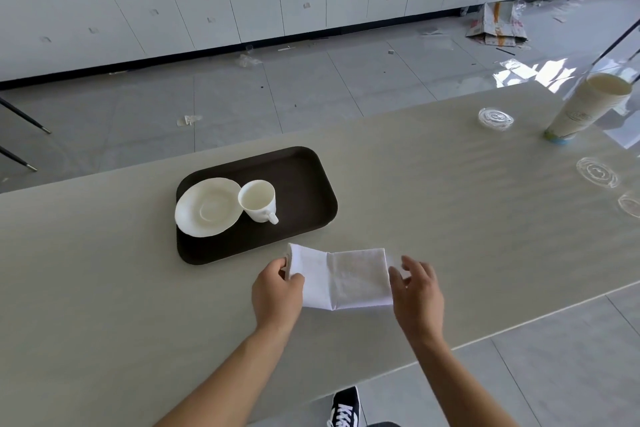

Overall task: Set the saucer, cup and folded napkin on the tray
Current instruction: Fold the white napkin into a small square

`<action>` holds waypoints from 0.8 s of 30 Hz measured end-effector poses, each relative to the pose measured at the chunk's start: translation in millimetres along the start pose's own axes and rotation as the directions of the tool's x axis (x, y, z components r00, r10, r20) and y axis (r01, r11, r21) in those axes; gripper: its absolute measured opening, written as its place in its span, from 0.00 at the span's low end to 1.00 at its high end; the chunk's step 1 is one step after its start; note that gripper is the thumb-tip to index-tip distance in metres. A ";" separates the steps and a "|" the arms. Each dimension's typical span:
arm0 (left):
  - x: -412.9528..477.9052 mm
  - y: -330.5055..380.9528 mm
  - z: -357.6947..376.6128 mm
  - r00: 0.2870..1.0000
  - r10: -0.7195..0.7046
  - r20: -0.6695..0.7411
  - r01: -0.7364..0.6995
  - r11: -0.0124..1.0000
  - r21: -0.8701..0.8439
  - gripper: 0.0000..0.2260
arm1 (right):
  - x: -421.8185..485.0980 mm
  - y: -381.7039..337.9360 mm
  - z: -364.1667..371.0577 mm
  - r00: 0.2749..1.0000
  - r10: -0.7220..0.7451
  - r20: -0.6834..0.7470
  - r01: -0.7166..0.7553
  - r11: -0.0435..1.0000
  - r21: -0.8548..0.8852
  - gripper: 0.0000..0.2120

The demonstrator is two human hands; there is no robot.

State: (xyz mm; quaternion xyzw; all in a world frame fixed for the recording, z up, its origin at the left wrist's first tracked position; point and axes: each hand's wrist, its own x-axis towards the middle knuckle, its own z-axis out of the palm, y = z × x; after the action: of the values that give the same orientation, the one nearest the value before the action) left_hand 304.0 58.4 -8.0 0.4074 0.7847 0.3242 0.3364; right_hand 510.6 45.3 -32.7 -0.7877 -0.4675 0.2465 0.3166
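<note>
A dark brown tray lies on the pale table. On its left half rests a white saucer, and a white cup stands upright beside it, handle pointing toward me. A white napkin lies on the table just in front of the tray's near right corner. My left hand pinches the napkin's left edge, lifting that flap off the table. My right hand sits at the napkin's right edge with fingers spread, touching or hovering over it.
A tilted stack of paper cups stands at the far right of the table. Clear plastic lids lie near it. The table's near edge runs diagonally at the right, with tiled floor and my shoe below.
</note>
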 end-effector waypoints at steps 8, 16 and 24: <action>-15.7 27.9 17.3 0.955 0.292 0.053 -0.296 0.951 0.092 0.12 | 7.5 3.6 6.7 0.981 0.069 0.183 -0.049 0.993 -0.110 0.10; -35.8 35.6 61.3 0.917 0.368 0.156 -0.393 0.900 0.190 0.03 | 13.2 6.9 1.7 0.953 0.162 0.257 -0.181 0.982 0.055 0.11; -53.4 26.2 93.4 0.847 0.465 0.255 -0.530 0.770 0.354 0.06 | 16.6 7.5 -2.4 0.938 0.170 0.302 -0.218 0.967 0.130 0.08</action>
State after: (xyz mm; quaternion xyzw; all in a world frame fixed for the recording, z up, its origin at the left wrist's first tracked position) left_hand 412.7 46.5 -26.0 0.6859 0.6703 0.1969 0.2038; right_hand 523.9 56.7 -38.0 -0.7573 -0.4069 0.4260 0.2819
